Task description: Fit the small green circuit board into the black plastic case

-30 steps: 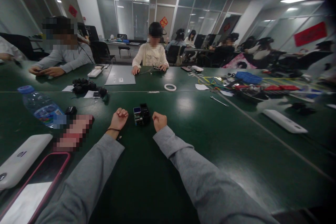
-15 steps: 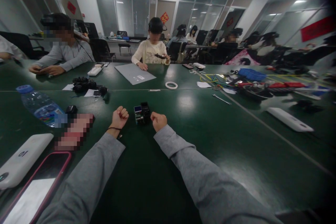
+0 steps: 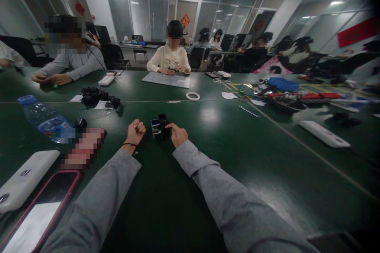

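While our two forearms lie stretched out flat on the green worktop (image 3: 267, 158), the small black module (image 3: 159, 126) with a little blue screen stands between our hands, set squarely in front of us where both can get at it.

Our right hand (image 3: 178, 134) sits just to the right of the module, its grip loosened: the forefinger is stretched toward the module's near right corner and looks to be touching it or a hair short of it; we cannot tell which. The other fingers stay curled under, so nothing is held. Our left hand (image 3: 135, 131) rests just to the left of the module, apart from it, closed into an empty fist with the wrist down on the worktop, a posture that reads as waiting rather than working.

Further left of that fist lie a water bottle (image 3: 44, 119) on its side and a small black object (image 3: 80, 123) next to it. Nearer to us on that side are a white power bank (image 3: 25, 179) and a phone (image 3: 38, 209) in a pink case, parked out of reach of the work. Beyond the module, a ring of white tape (image 3: 192, 96) lies flat, and a person in a cream top (image 3: 169, 59) sits across.
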Tool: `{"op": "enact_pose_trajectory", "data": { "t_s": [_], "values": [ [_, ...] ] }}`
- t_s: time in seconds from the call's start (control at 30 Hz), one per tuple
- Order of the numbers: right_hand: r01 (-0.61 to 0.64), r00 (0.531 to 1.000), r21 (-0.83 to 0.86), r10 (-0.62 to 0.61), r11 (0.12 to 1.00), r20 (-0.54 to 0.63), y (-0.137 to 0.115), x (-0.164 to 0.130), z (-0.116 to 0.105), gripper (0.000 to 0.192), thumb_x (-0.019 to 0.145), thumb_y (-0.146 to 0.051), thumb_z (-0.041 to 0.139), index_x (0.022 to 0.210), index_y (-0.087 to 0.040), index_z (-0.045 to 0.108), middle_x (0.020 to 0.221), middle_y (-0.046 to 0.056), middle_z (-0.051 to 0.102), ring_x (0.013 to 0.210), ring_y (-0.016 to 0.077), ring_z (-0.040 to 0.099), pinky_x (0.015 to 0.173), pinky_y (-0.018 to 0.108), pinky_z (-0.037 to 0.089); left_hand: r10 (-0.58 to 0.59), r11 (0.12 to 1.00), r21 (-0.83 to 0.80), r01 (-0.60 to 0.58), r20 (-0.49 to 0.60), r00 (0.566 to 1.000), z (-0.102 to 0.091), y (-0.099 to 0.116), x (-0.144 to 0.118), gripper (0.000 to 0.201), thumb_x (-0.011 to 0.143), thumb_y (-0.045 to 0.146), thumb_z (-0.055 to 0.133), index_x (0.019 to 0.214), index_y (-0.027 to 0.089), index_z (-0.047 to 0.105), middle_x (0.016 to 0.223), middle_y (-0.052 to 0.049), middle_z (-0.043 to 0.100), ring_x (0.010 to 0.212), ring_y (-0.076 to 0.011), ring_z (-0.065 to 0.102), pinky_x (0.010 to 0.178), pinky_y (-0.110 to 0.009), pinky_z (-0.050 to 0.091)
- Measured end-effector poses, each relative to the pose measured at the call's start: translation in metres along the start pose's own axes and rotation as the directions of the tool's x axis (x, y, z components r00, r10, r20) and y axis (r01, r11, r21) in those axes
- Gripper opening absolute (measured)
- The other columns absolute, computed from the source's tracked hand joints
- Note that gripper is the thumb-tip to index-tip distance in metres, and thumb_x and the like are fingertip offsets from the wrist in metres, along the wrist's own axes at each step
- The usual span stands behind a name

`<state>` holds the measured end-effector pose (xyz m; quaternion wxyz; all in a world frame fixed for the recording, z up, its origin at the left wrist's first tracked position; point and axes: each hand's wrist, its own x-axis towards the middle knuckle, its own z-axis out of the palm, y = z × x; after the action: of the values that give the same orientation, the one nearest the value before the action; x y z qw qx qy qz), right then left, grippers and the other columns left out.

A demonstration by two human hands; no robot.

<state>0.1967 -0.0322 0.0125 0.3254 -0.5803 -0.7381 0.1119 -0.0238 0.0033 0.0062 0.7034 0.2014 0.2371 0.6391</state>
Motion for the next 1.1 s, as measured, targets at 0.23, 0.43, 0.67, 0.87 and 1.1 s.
{"op": "enact_pose_trajectory", "data": {
  "t_s": [0.23,0.43,0.67,0.87,1.1],
  "values": [
    [-0.048,0.998,-0.005,0.048,0.999,0.050,0.002,0.002,0.001,0.037,0.088,-0.011,0.038,0.106,-0.031,0.064,0.062,-0.002,0.055,0.053,0.0116,0.047,0.054,0.022,0.029,-0.020,0.999,0.039,0.020,-0.012,1.000,0.000,-0.004,0.002,0.030,0.076,0.004,0.037,0.052,0.018,0.025,0.048,0.006,0.011,0.036,-0.0070,0.017,0.038,-0.021,0.013],
    [-0.077,0.997,0.012,0.077,0.997,-0.013,0.007,0.001,0.002,0.032,0.086,-0.010,0.041,0.090,-0.027,0.067,0.062,-0.002,0.056,0.054,0.0118,0.048,0.055,0.022,0.030,-0.026,0.999,0.045,0.027,-0.024,0.999,0.001,-0.005,0.002,0.031,0.076,0.003,0.037,0.052,0.017,0.025,0.047,0.006,0.012,0.035,-0.0064,0.017,0.038,-0.021,0.012],
    [-0.115,0.990,0.000,0.115,0.993,-0.079,0.021,-0.004,-0.007,0.031,0.078,-0.006,0.043,0.074,-0.026,0.066,0.065,-0.002,0.059,0.062,0.0139,0.051,0.058,0.023,0.033,-0.019,0.997,0.074,0.021,-0.026,0.999,0.005,-0.006,-0.002,0.031,0.074,0.003,0.039,0.051,0.017,0.024,0.046,0.006,0.014,0.035,-0.0063,0.018,0.038,-0.019,0.013],
    [-0.187,0.971,0.009,0.186,0.982,-0.148,0.051,-0.015,-0.031,0.031,0.077,-0.007,0.040,0.074,-0.025,0.066,0.059,-0.003,0.053,0.057,0.0129,0.048,0.058,0.023,0.033,-0.011,0.986,0.169,0.012,-0.008,1.000,0.003,-0.006,-0.005,0.029,0.069,0.001,0.039,0.048,0.017,0.027,0.043,0.006,0.017,0.034,-0.0057,0.017,0.037,-0.018,0.012],
    [0.085,0.912,0.095,-0.039,0.992,-0.408,0.069,-0.019,-0.040,0.032,0.085,-0.019,0.038,0.109,-0.017,0.059,0.090,0.007,0.059,0.085,0.0182,0.054,0.080,0.031,0.044,0.355,0.747,0.612,-0.262,-0.034,0.934,0.004,-0.019,-0.020,0.023,0.069,-0.004,0.045,0.061,0.015,0.054,0.053,0.004,0.044,0.048,-0.0059,0.039,0.046,-0.015,0.026]
  ]
}}
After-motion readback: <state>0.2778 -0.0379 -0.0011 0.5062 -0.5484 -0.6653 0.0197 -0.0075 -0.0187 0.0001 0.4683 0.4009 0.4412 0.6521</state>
